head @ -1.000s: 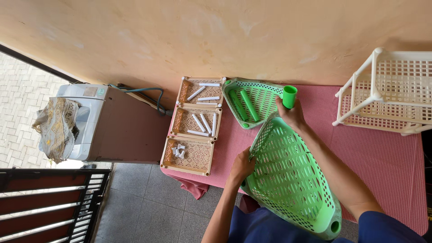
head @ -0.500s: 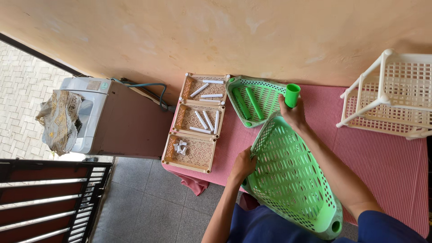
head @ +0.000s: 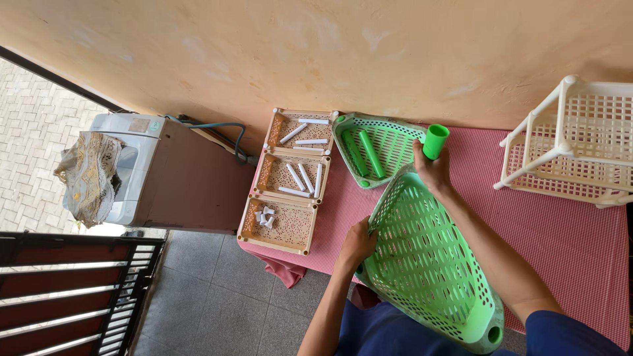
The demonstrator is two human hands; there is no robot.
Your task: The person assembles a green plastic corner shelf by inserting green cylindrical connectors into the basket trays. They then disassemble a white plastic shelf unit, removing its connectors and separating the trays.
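A large green perforated tray (head: 428, 264) is held at lower centre of the frame, above the red-checked worktop (head: 567, 237). Its left edge is clasped by the left hand (head: 359, 242), grip closed on the rim. At upper centre, a short green tube (head: 435, 141) is held in the right hand (head: 432, 170), grip closed around it, beside a smaller green tray (head: 389, 142).

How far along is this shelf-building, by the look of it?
Early for the green set. A white rack already stands assembled on the red checked table. In hand: the left hand steadies a green mesh shelf while the right hand holds a green tube at its corner. A second green shelf with two tubes, and three tan trays of white pieces, lie unassembled.
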